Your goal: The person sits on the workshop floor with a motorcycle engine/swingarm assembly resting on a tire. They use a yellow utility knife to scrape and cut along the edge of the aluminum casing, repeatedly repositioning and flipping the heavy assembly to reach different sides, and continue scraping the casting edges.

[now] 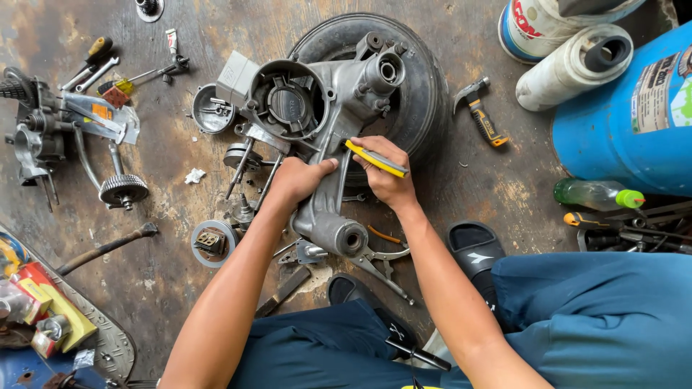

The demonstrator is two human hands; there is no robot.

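Gripping grey engine casing (324,144) with left hand (297,180); right hand (386,176) closed round yellow-handled tool (375,158), casing resting against black tyre (425,94).

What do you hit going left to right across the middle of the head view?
Small engine assembly → toothed gear on a shaft → left hand on the grey engine casing → right hand holding a yellow-handled tool → hammer → green bottle.
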